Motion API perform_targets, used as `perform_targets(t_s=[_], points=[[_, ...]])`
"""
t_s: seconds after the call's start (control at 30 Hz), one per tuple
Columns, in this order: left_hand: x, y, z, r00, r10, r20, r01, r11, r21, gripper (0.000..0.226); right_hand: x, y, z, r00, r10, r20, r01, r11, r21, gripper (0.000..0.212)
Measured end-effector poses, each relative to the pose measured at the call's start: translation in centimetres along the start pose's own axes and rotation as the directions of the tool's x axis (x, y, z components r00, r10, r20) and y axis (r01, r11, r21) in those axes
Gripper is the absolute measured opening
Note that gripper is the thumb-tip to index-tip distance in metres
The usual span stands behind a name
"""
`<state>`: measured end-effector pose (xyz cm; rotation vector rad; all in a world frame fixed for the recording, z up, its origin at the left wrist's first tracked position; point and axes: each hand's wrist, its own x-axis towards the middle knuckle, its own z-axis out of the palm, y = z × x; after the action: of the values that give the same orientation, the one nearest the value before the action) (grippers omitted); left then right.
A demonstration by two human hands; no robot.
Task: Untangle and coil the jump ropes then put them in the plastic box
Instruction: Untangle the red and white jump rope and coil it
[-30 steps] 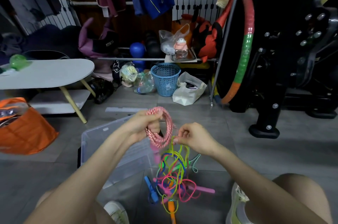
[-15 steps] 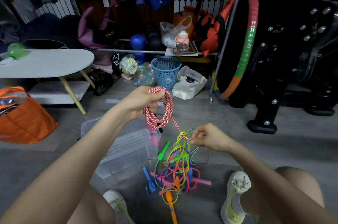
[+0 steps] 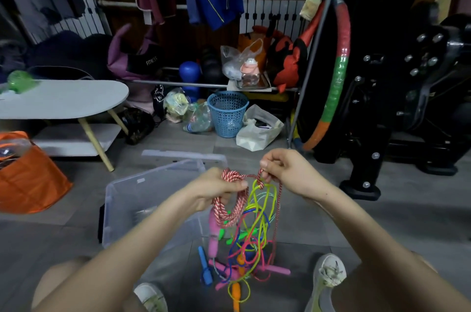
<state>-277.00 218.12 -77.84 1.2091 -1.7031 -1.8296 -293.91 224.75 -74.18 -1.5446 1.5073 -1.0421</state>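
Red-white rope (image 3: 229, 206): braided one, partly coiled, loops bunched up & hanging from left hand (image 3: 216, 189), held up off the floor (image 3: 382, 222).
Left hand: fingers curled tight round the top of the coil, thumb across the front. Def gripping, not loose.
Right hand (image 3: 289, 171): fingers together, pinching the same rope's free run just right of the coil, abt level w/ the left.
Key relation: short stretch of rope goes roughly sideways between both hands, then drops down the right side into the tangle (image 3: 248, 245). Yellow-green loops hang over that stretch right at the pinch, so the snag sits nearer the right hand. Imo the free run has to come out up/rightwards thru those loops before any more coiling.
Tangle: yellow-green, blue, pink, orange cords + handles. Top is lifted, bottom piled on the floor between the shoes (image 3: 328, 273).
Pink handle (image 3: 213, 235): dangles below the coil, long axis near vertical. Prob belongs to the red-white rope, can't confirm.
Plastic box (image 3: 122, 209): clear, open, on the floor front-left, closer to the left hand. Lid (image 3: 183, 155) lies behind it.
Hard to make out: whether it's a real knot or just loops draped at the pinch, too small/blurry. Far end of the red-white rope is lost in the pile. Box walls are murky, can't tell if anything's inside yet.
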Motion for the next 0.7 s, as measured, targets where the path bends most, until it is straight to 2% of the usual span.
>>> perform_targets(t_s=[0.1, 0.2, 0.3, 0.37, 0.43, 0.57, 0.63, 0.7], points=[[0.2, 0.2, 1.1, 0.992, 0.126, -0.014, -0.127, 0.989, -0.075, 0.012, 0.2, -0.6, -0.3, 0.998, -0.021, 0.055, 0.022, 1.0, -0.009, 0.021], [0.3, 0.5, 1.9, 0.986, 0.162, 0.04, -0.157, 0.983, -0.094, 0.004, 0.2, -0.6, -0.8, 0.997, -0.037, 0.064, 0.036, 0.999, 0.02, 0.019], [0.3, 0.7, 2.2, 0.986, 0.154, 0.066, -0.149, 0.987, -0.067, 0.02, 0.2, -0.4, -1.3, 0.998, -0.031, 0.063, 0.027, 0.997, 0.074, 0.018], [0.3, 0.5, 2.5, 0.984, 0.163, 0.073, -0.159, 0.986, -0.056, 0.007, 0.2, -0.2, -1.5, 0.998, -0.028, 0.058, 0.023, 0.995, 0.093, 0.017], [0.5, 0.3, 2.7, 0.983, 0.171, 0.068, -0.168, 0.985, -0.045, 0.016, 0.1, -0.1, -1.7, 0.998, -0.03, 0.05, 0.025, 0.996, 0.091, 0.017], [0.8, -0.2, 2.8, 0.978, 0.204, 0.05, -0.208, 0.97, 0.127, 0.022, -0.3, -0.1, -2.0, 1.0, -0.001, 0.015, 0.0, 0.995, 0.101, 0.016], [1.3, -0.7, 2.5, 0.973, 0.228, -0.039, -0.213, 0.949, 0.234, 0.03, -0.6, -0.2, -2.6, 0.999, 0.045, -0.025, -0.046, 0.999, -0.027, 0.014], [1.7, -0.8, 2.0, 0.968, 0.211, -0.137, -0.178, 0.96, 0.215, 0.041, -0.9, 0.3, -3.5, 0.997, 0.067, -0.048, -0.079, 0.934, -0.349, 0.013]])
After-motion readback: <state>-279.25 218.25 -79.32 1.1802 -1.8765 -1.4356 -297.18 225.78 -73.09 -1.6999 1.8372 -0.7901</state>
